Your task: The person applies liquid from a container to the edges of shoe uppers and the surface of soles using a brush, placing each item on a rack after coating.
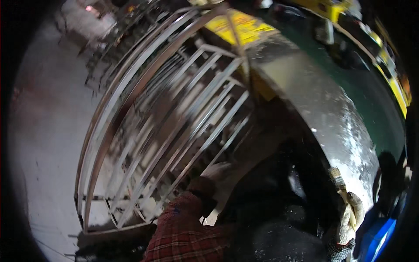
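Observation:
My right hand (351, 214), in a pale, dirty work glove with a checkered cuff, is closed around a flat brush (336, 178). The brush's bristles point away from me, over the edge of a pale-dusted worktop (318, 100). On the other side, my left arm in a red plaid sleeve reaches toward a metal frame of parallel bars (192, 118). My left hand (215, 170) looks pale and smeared by motion beside the lower bars. Whether its fingers touch a bar cannot be made out.
Long curved-looking rails (102, 118) bound the frame on the left. A yellow printed sheet (240, 28) lies at the worktop's far end. Beyond the worktop is a green surface (349, 87). A blue box-like object (379, 238) is at the lower right. Dark metal pieces crowd the far left.

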Motion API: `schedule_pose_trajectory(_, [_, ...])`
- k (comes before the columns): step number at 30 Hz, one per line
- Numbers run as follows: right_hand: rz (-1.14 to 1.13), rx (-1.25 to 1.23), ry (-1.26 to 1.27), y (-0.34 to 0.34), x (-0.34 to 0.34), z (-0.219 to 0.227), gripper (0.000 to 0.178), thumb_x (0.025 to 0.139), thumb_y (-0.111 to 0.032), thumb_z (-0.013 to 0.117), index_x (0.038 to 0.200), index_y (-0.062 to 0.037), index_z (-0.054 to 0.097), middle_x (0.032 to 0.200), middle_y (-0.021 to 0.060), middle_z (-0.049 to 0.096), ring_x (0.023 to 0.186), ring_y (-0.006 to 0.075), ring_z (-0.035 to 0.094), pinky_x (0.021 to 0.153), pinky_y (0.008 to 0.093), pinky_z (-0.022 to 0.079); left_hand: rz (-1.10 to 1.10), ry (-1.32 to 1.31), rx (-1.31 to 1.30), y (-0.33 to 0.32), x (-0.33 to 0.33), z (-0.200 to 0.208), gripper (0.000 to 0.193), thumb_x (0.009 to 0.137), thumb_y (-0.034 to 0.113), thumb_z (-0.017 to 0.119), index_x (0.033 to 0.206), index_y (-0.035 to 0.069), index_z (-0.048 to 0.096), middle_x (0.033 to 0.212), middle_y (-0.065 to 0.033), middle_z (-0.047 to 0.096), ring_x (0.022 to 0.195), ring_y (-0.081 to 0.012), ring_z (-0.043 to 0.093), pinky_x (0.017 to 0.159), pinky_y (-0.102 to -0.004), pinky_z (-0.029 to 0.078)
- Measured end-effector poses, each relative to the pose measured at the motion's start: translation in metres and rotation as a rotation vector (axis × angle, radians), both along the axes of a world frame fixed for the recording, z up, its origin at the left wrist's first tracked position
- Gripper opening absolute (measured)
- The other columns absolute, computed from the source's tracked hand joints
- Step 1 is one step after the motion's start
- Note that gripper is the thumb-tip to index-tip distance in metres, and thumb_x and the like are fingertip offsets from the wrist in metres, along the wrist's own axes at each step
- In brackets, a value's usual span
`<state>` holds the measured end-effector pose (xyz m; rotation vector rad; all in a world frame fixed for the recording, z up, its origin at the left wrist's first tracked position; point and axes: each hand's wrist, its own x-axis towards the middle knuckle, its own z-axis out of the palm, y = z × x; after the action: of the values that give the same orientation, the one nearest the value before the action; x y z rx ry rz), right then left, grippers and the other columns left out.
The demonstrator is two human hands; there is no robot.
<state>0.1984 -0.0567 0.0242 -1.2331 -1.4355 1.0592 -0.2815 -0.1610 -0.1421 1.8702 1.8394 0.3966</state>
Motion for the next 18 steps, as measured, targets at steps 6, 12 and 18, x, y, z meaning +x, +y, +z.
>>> schedule_pose_trajectory(6, [0.118,0.008,-0.213,-0.001,-0.059,0.031,0.039,0.095,-0.026,0.063,0.118,0.0050,0.058,0.111,0.0144,0.062,0.101,0.0205,0.060,0.090,0.0324,0.049,1.747,-0.013,-0.570,-0.331,-0.130,-0.154,0.047,0.089,0.044,0.056,0.126,0.016,0.061,0.128,-0.0146,0.060,0.123,-0.0329,0.053,0.100,-0.0457,0.046])
schedule_pose_trajectory(12, [0.114,0.217,-0.538,-0.012,-0.104,0.068,0.040,0.095,-0.029,0.063,0.115,0.0057,0.058,0.099,0.0088,0.061,0.085,0.0144,0.057,0.075,0.0282,0.047,1.941,-0.794,-0.122,-0.311,-0.146,-0.208,0.050,0.087,0.042,0.061,0.127,0.013,0.060,0.126,-0.0148,0.061,0.120,-0.0311,0.055,0.099,-0.0446,0.047])
schedule_pose_trajectory(18, [0.018,0.226,-0.676,-0.028,-0.116,0.089,0.022,0.087,-0.013,0.065,0.100,0.0050,0.064,0.089,0.0125,0.067,0.081,0.0177,0.062,0.075,0.0310,0.050,1.816,-1.142,0.069,-0.274,-0.145,-0.219,0.053,0.084,0.040,0.066,0.127,0.010,0.059,0.125,-0.0150,0.061,0.117,-0.0294,0.058,0.098,-0.0434,0.048])
